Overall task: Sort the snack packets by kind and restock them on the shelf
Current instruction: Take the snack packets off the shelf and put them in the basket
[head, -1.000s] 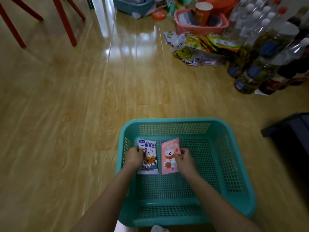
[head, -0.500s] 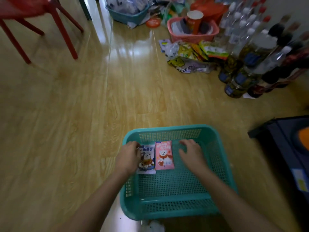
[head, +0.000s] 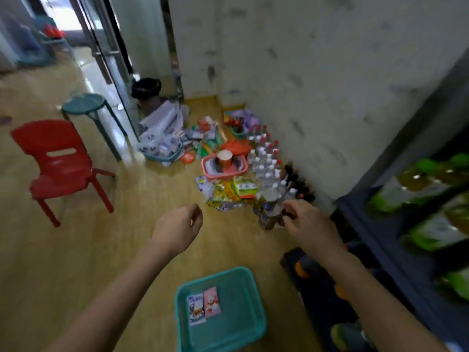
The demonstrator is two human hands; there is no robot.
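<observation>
A teal basket (head: 250, 280) sits on the wooden floor below me. A blue-and-white snack packet (head: 196, 309) and a pink snack packet (head: 212, 302) lie flat side by side in its left part. My left hand (head: 176, 228) hangs in the air well above the basket, fingers loosely curled, holding nothing. My right hand (head: 308, 226) is also raised and empty, fingers bent, near the dark shelf (head: 380, 250) on the right. Green packets (head: 431, 224) fill that shelf. A pile of yellow and green snack packets (head: 228, 193) lies on the floor ahead.
Several water and dark drink bottles (head: 269, 161) stand along the wall. A pink basket (head: 224, 165) with a cup, a blue basket (head: 162, 148) of packets and more clutter lie beyond. A red chair (head: 59, 161) and a teal stool (head: 85, 106) stand at the left.
Both hands have let go of the two packets and lifted out of the basket. The view has risen and swung up, so the basket now lies low and the wall and shelf show.
</observation>
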